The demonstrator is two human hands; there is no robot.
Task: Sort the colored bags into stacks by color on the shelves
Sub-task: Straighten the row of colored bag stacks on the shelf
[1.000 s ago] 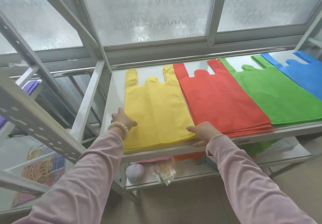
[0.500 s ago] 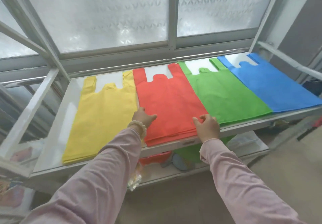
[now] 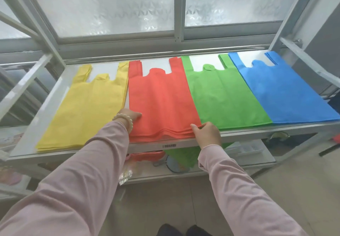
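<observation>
Four flat stacks of bags lie side by side on the top shelf point(image 3: 152, 146): yellow stack point(image 3: 88, 110) at the left, then red stack point(image 3: 161, 103), green stack point(image 3: 222, 96) and blue stack point(image 3: 283, 92) at the right. My left hand point(image 3: 129, 116) rests flat on the red stack's near left edge, beside the yellow one. My right hand point(image 3: 207, 132) pinches the red stack's near right corner between thumb and fingers, where it meets the green stack.
A frosted window point(image 3: 114, 6) stands behind the shelf, with slanted metal frame bars point(image 3: 36, 22) at the left and right. A lower shelf point(image 3: 239, 160) holds a loose green bag point(image 3: 182, 156), red items and clutter. My shoes show on the tiled floor.
Both hands moved right from the yellow stack to the red stack. The view swung right, and the blue stack came fully into sight. My right hand now grips the red stack's corner.
</observation>
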